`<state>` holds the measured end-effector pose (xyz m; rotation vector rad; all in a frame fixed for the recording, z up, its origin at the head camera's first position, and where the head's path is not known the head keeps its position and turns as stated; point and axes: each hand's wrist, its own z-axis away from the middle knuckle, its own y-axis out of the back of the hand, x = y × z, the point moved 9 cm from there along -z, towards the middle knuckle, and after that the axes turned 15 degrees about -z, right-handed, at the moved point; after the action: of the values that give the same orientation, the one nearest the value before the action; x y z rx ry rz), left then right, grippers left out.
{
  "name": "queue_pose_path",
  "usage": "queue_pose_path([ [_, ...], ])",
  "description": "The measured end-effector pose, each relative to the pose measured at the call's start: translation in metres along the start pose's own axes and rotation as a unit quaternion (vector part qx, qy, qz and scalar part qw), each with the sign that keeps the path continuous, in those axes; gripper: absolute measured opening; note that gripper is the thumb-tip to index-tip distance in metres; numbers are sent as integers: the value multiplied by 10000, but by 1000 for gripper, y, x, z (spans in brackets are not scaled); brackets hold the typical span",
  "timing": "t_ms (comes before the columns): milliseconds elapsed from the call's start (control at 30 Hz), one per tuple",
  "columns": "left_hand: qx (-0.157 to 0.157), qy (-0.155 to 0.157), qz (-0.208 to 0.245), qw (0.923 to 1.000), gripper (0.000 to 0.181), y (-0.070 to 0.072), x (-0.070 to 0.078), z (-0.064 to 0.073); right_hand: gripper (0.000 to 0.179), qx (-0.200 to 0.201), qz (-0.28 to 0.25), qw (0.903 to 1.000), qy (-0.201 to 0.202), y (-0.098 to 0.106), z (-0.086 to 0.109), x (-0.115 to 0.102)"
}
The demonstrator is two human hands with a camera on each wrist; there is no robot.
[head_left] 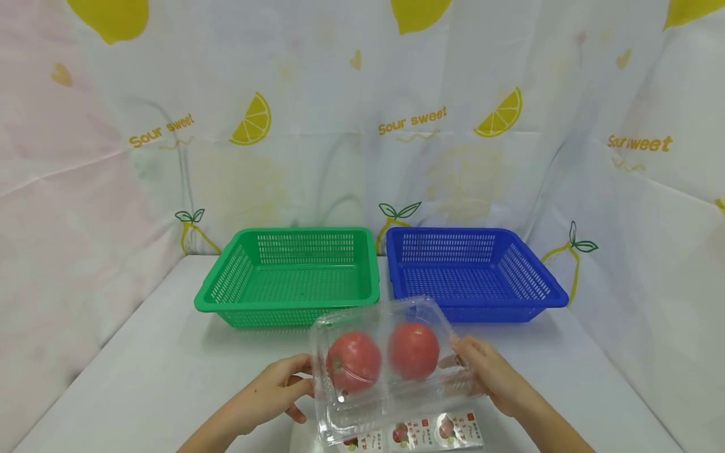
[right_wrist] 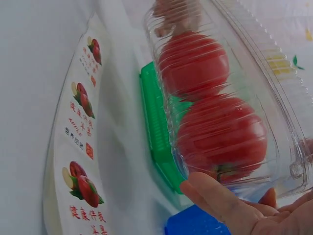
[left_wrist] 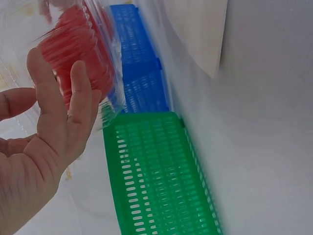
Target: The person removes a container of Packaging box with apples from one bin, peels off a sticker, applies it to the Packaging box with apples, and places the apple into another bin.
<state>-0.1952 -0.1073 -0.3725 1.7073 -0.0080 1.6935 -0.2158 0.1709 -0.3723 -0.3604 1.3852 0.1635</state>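
A clear plastic clamshell box [head_left: 391,396] with two round red fruits [head_left: 355,362] inside is held tilted above the near middle of the table. My right hand [head_left: 489,371] grips its right end, some fingers showing through the plastic. At the left end is my left hand [head_left: 277,390], its fingers spread and loosely bent, the fingertips at the box's edge. In the left wrist view the left hand's fingers [left_wrist: 49,107] stand apart beside the box. Below the box lies a strip of stickers [head_left: 436,433] printed with red apples and writing, partly covered by the box.
Behind the box stand a green perforated basket [head_left: 289,307] on the left and a blue one [head_left: 481,304] on the right, side by side on a white table [head_left: 164,365]. A white cloth [head_left: 328,94] with lemon prints hangs behind and at the sides.
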Motion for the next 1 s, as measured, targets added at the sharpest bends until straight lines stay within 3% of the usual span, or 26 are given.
queue_pose_path([
  [133, -40, -76, 55, 9999, 39, 2, -5, -2, 46, -39, 35, 9999, -117, -2, -1, 10],
  [300, -173, -196, 164, 9995, 45, 4, -10, -5, 36, -306, -207, 9991, -219, -7, -2, 22],
  [467, -358, -152, 360, 9986, 49, 3, -19, -10, 34, -409, -309, 9981, -342, -9, -2, 33],
  [700, -592, -173, 363, 9974, 52, 1, -28, -17, 33, -73, 122, 9993, -354, 1, -7, 41],
  [1000, -663, -45, 361, 9971, 53, -2, -39, -24, 36, 517, 718, 9953, -385, 11, -12, 51],
])
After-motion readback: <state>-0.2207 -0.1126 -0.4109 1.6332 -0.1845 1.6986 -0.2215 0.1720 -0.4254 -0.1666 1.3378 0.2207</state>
